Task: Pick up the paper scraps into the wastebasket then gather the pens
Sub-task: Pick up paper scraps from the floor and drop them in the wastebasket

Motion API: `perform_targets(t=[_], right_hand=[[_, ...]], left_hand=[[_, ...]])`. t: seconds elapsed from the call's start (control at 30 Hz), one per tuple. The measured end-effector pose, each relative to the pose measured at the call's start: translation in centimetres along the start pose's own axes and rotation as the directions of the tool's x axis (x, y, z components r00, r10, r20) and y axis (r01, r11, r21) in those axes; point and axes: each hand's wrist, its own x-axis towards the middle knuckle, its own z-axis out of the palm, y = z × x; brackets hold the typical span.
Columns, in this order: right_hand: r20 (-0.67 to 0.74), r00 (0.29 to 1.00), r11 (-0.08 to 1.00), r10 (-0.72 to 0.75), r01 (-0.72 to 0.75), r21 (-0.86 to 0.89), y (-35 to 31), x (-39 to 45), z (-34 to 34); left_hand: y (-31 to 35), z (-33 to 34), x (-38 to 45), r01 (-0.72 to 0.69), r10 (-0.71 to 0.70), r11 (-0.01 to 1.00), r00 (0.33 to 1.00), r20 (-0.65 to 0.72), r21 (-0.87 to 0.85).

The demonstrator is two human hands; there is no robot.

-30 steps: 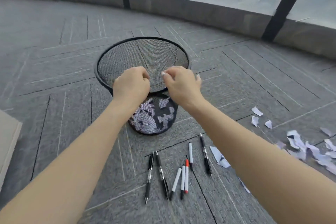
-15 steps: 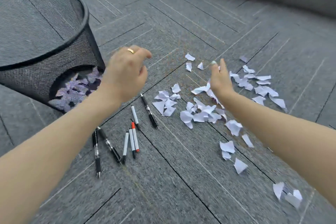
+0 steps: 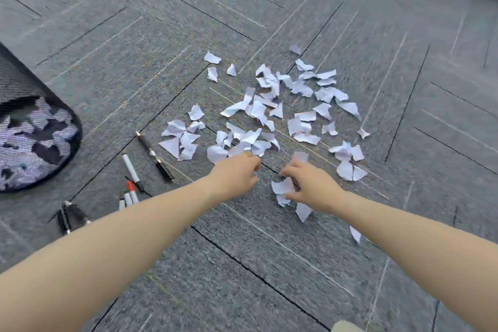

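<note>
A: Head view. A second ago both hands were over the rim of the black wire-mesh wastebasket; now the camera has swung away and the basket sits at nine o'clock, cut off by the frame edge, with pale scraps showing through its mesh. So one load looks dropped and another pickup is starting

B: And the hands?

A: The left hand has come down to the six o'clock edge of the scatter of torn white paper scraps, fingers curled at the nearest pieces. It's motion-blurred, so I can't tell whether it has hold of anything yet. The right hand pinches a crumpled white scrap against the grey carpet-tile floor

B: How much is left?

A: Most of the pile, I'd judge. It spreads from centre towards twelve and two o'clock, loose pieces well apart at the fringes. The black, white and red-capped pens lie untouched between basket and scraps, around eight o'clock, partly hidden by the left forearm

B: Room to move?

A: Open carpet at six and three o'clock. The carry back to nine o'clock passes over the pens; thin scraps lying flat on the pile may need a fingernail edge to lift
</note>
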Motion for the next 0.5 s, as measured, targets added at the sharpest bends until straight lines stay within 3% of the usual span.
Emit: perform_targets(t=[0.17, 0.37, 0.5], right_hand=[[-0.132, 0.985, 0.992, -0.113, 0.104, -0.073, 0.1, -0.5, 3.0], [-0.266, 0.959, 0.984, -0.094, 0.131, 0.125, 0.6, -0.8, 3.4], [-0.269, 0.941, 0.978, -0.206, 0.203, -0.039, 0.7, -0.3, 3.1]], left_hand=[[2.4, 1.4, 0.9, -0.06, 0.064, 0.997, 0.995, -0.072, 0.054], [-2.5, 0.8, -0.1, -0.002, 0.039, 0.995, 0.932, -0.36, 0.101], [-6.5, 0.2, -1.6, 0.082, -0.041, 0.992, 0.933, -0.359, 0.1]])
